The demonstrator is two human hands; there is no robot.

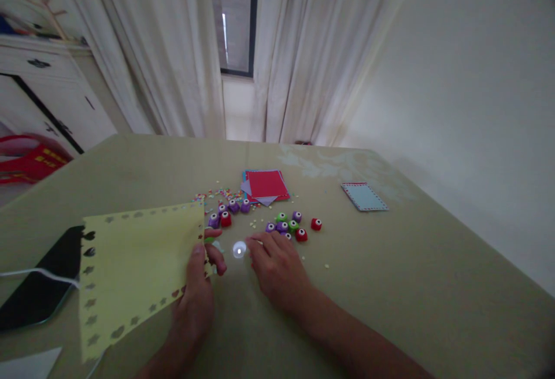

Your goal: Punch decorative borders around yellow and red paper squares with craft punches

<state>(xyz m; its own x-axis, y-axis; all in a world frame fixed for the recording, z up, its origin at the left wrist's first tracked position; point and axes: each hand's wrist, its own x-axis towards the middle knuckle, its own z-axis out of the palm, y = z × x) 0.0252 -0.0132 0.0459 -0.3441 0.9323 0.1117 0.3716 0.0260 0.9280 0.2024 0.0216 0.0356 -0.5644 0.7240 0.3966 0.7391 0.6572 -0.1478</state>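
Observation:
My left hand (pixel 197 286) pinches the right edge of a yellow paper sheet (pixel 139 269) whose border is punched with small shapes; a green punch seems to sit under its fingers. My right hand (pixel 277 266) rests on the table beside it, fingers curled near a small bright white object (pixel 239 249). Just beyond the hands lie several small craft punches, purple, green and red (pixel 288 225), and another cluster (pixel 225 212) to the left of them.
A stack of red and blue paper (pixel 265 185) lies farther back, with paper confetti (pixel 217 195) scattered beside it. A light blue card (pixel 364 197) lies at the right. A black phone (pixel 43 280) with a white cable is at the left edge.

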